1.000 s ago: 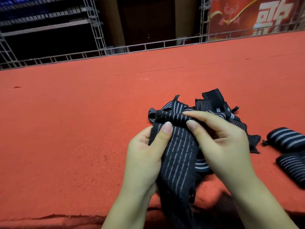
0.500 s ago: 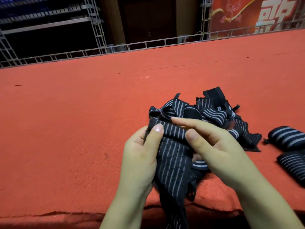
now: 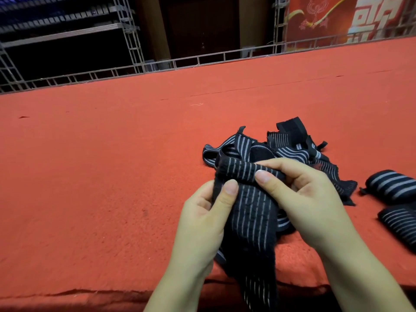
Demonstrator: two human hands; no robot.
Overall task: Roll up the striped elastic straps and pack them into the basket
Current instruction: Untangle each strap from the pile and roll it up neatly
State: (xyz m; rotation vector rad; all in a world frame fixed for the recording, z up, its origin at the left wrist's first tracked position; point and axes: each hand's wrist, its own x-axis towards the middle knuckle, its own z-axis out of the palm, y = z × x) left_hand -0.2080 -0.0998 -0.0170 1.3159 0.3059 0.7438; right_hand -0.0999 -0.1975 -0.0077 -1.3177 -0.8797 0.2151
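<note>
**A:** Why are you holding the strap (image 3: 249,212) up off the red carpet (image 3: 101,188) rather than rolling it flat?

**B:** My guess is that you get tension that way. Its long tail hangs down between your wrists and over the near edge, so the weight keeps it straight while the top end turns over into a small roll just beyond your thumbs.

**A:** And the grip?

**B:** Your left hand (image 3: 202,224) is curled round the strap's left edge, thumb pressed flat on the striped face just below the roll. Your right hand (image 3: 301,199) pinches the roll itself: thumb on the near side, fingers folded over the top. Both hands are closed on this one strap, close together, nearly touching.

**A:** Where's everything else?

**B:** The loose pile of straps (image 3: 292,149) lies just beyond your right hand, partly behind its knuckles. Two finished rolls sit well to the right of that hand, the farther roll (image 3: 391,186) and the nearer roll (image 3: 398,224), side by side. I can't see the basket anywhere in view, so packing looks some way off.
</note>
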